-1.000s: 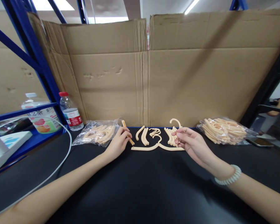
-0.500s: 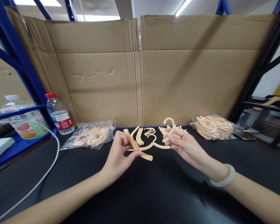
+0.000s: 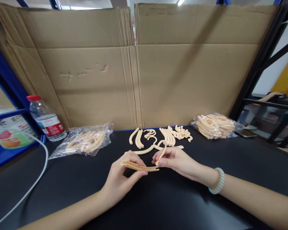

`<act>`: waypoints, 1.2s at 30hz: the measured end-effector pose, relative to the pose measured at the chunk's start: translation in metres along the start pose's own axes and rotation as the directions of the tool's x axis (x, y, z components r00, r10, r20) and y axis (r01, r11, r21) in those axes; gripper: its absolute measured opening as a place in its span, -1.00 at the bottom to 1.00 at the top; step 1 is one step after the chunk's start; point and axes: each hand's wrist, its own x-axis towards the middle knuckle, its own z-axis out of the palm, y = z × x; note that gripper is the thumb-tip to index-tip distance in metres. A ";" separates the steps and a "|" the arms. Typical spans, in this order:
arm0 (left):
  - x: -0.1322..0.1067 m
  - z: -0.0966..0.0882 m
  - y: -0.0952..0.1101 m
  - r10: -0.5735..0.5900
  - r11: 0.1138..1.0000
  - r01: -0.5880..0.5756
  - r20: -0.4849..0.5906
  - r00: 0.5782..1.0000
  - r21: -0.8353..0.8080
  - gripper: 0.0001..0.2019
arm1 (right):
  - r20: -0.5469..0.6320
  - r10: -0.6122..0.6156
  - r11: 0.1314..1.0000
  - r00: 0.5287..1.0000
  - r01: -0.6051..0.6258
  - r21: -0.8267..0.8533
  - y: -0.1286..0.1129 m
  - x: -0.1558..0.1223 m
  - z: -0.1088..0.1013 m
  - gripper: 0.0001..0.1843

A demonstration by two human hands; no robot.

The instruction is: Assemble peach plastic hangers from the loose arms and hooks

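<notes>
My left hand (image 3: 127,172) is closed on a cream plastic hanger arm (image 3: 139,167), a curved bar held nearly level with its hollow side towards me. My right hand (image 3: 175,161) pinches a cream hanger hook (image 3: 163,150), its curl upward. The hook's lower end is close to the right tip of the hanger arm; I cannot tell whether they touch. Behind my hands, an assembled clothes hanger (image 3: 144,151) lies on the black table, partly hidden by my fingers. Farther back lie loose hanger arms (image 3: 139,139), hooks (image 3: 149,133) and another row of arms (image 3: 167,136).
Small curved pieces (image 3: 182,132) lie at the table's back. Clear bags of hanger parts sit left (image 3: 86,140) and right (image 3: 214,126). A water bottle (image 3: 48,119) and a white cable (image 3: 42,172) are at left, a phone (image 3: 246,133) at right. Cardboard (image 3: 196,73) walls the back.
My hands have come together and lower, bringing the hook beside the hanger arm's end. The arm has turned from slanting to nearly level. The view has shifted slightly right and down.
</notes>
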 end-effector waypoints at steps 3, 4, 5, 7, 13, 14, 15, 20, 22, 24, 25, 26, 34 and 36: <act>-0.001 0.000 0.002 0.056 0.997 -0.057 0.010 0.998 0.044 -0.88 | 0.091 0.057 0.990 0.994 -0.067 0.121 0.000 -0.001 0.000 -0.77; -0.001 0.000 0.002 0.061 0.997 -0.061 0.001 0.998 0.043 -0.88 | 0.128 0.063 0.984 0.990 -0.083 0.157 -0.001 -0.002 0.000 -0.78; 0.000 0.000 0.002 0.057 0.997 -0.057 -0.010 0.998 0.043 -0.89 | 0.163 0.069 0.977 0.984 -0.099 0.190 -0.002 -0.002 0.000 -0.79; 0.000 0.000 0.003 0.033 0.999 -0.032 -0.029 0.999 0.040 -0.91 | 0.219 0.086 0.963 0.972 -0.137 0.230 -0.004 -0.002 0.000 -0.79; 0.000 0.000 0.004 0.010 1.000 -0.009 -0.020 1.000 0.025 -0.91 | 0.258 0.091 0.958 0.962 -0.155 0.240 -0.006 -0.003 -0.002 -0.79; 0.000 0.000 0.004 0.007 1.000 -0.007 -0.018 1.000 0.022 -0.90 | 0.259 0.092 0.958 0.961 -0.156 0.239 -0.006 -0.003 -0.002 -0.79; 0.000 0.000 0.003 0.003 1.000 -0.003 -0.019 1.000 0.018 -0.90 | 0.260 0.092 0.959 0.961 -0.157 0.238 -0.006 -0.003 -0.002 -0.79; 0.000 0.001 0.001 -0.005 0.999 0.006 -0.028 1.000 0.031 -0.89 | 0.269 0.088 0.962 0.959 -0.152 0.225 -0.005 -0.004 -0.002 -0.81; 0.000 0.001 0.001 -0.005 0.999 0.006 -0.027 1.000 0.044 -0.89 | 0.261 0.090 0.966 0.961 -0.149 0.213 -0.005 -0.004 -0.002 -0.81; 0.000 0.000 0.001 -0.014 0.998 0.015 -0.028 1.000 0.056 -0.89 | 0.248 0.088 0.969 0.965 -0.141 0.204 -0.004 -0.005 -0.001 -0.80; -0.001 0.000 0.001 -0.017 0.998 0.019 -0.030 0.999 0.063 -0.89 | 0.239 0.084 0.970 0.967 -0.135 0.203 -0.003 -0.005 0.000 -0.80; -0.001 0.000 0.000 -0.015 0.997 0.017 -0.029 0.999 0.069 -0.89 | 0.227 0.079 0.971 0.971 -0.126 0.202 -0.002 -0.004 0.000 -0.80; -0.001 0.000 0.001 0.047 0.995 -0.046 -0.002 0.999 0.093 -0.86 | 0.098 0.021 0.987 0.995 -0.036 0.156 0.002 -0.005 0.008 -0.72; -0.001 0.001 0.002 0.050 0.994 -0.051 0.005 0.999 0.096 -0.86 | 0.077 0.012 0.990 0.997 -0.023 0.142 0.003 -0.004 0.009 -0.69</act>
